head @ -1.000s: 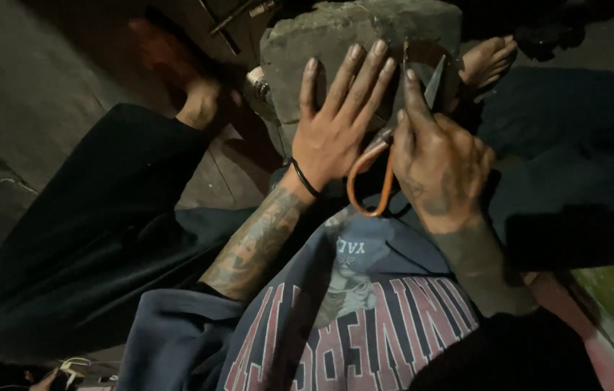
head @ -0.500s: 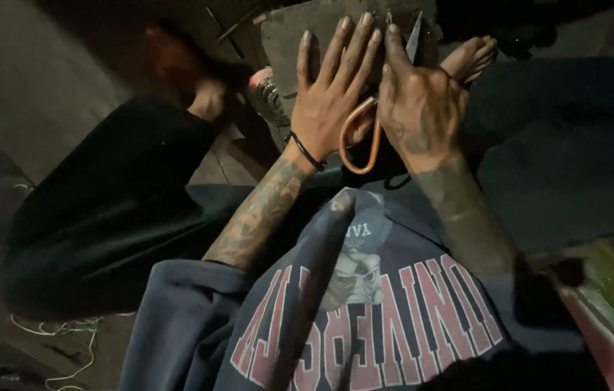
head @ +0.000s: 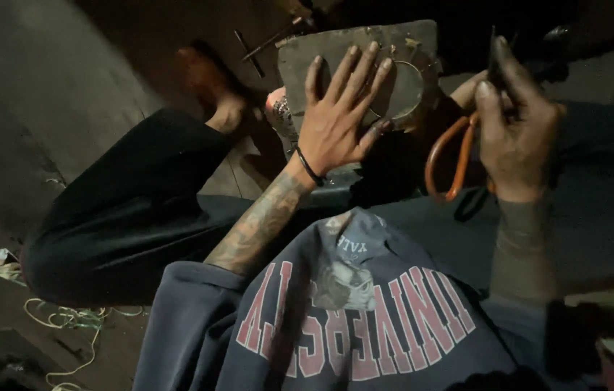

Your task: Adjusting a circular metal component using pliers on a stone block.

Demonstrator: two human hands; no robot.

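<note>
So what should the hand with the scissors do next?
Probably bring the orange-handled scissors back down to the grey slab: the right hand holds them lifted off to the side, while the left hand lies flat on the slab.

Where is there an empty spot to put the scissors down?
The dark floor left of the bent knee looks bare, up to the cords at the lower edge. The grey block is crowded: the left hand lies flat on it. The right hand holds the orange-handled scissors beside it. Past the block it is too dark to tell.
</note>
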